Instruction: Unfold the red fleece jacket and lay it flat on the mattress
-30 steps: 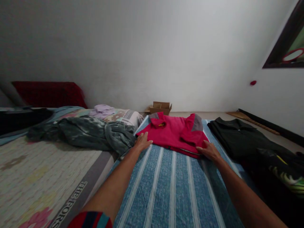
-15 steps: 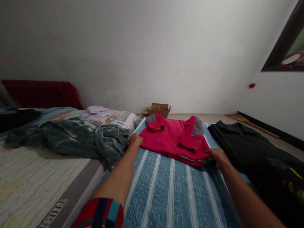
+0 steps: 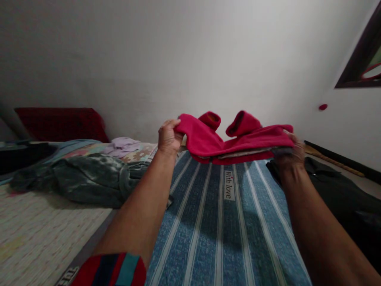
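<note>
A bright pink-red long-sleeved garment point(image 3: 208, 139), with its sleeves folded inward, hangs in the air between my two hands. My left hand point(image 3: 170, 135) is closed on its left end, thumb on top. At the opposite end my right hand point(image 3: 290, 149) grips the cloth, with a grey part of the garment near the fingers. The middle of the garment sags, and its two rolled sleeve ends stick up. Below it lies a blue sheet point(image 3: 205, 222) with white stripes and a "With love" label point(image 3: 229, 185).
To the left, a crumpled dark grey-green garment point(image 3: 86, 178) lies on a pale patterned mattress point(image 3: 53, 222). Behind it are a lilac cloth point(image 3: 123, 146) and a dark red block-shaped object point(image 3: 62, 123). A folded black garment point(image 3: 327, 178) lies at the right, against my right forearm in view.
Both hands have lifted the pink-red garment up off the striped sheet, and its middle now sags. The label on the sheet has come into view.
</note>
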The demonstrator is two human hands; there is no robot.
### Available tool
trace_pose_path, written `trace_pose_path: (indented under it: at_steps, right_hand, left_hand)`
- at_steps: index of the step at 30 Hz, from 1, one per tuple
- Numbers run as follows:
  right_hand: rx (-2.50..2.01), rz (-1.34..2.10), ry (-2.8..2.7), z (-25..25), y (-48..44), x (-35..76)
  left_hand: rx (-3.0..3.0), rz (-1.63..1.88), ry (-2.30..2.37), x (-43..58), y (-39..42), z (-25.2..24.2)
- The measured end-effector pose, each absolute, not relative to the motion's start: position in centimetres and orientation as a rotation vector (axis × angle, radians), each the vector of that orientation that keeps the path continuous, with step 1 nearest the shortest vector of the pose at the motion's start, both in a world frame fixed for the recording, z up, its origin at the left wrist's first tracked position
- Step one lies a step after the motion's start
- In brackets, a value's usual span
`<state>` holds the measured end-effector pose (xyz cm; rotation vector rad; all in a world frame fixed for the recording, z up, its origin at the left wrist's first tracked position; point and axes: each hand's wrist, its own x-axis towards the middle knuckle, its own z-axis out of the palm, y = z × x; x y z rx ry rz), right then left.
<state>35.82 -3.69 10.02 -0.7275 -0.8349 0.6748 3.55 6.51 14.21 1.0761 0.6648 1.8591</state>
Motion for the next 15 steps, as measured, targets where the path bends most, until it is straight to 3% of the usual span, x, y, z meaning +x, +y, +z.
trace_pose_path:
  at_steps: [3, 10, 15]
  right_hand:
    - [-0.624, 0.643, -0.769, 7.9, -8.6, 35.9]
    - [-1.067, 1.041, -0.676, -2.0, -17.8, 35.3]
    - [-1.047, 1.099, -0.638, -1.8, -17.9, 34.9]
  left_hand:
    - [0.986, 1.810, 0.485, 0.6, 1.9, 12.6]
    - [0.873, 1.312, 1.006, -4.6, -8.4, -0.8]
    - [0.931, 1.243, 1.016, -3.1, -10.6, -0.3]
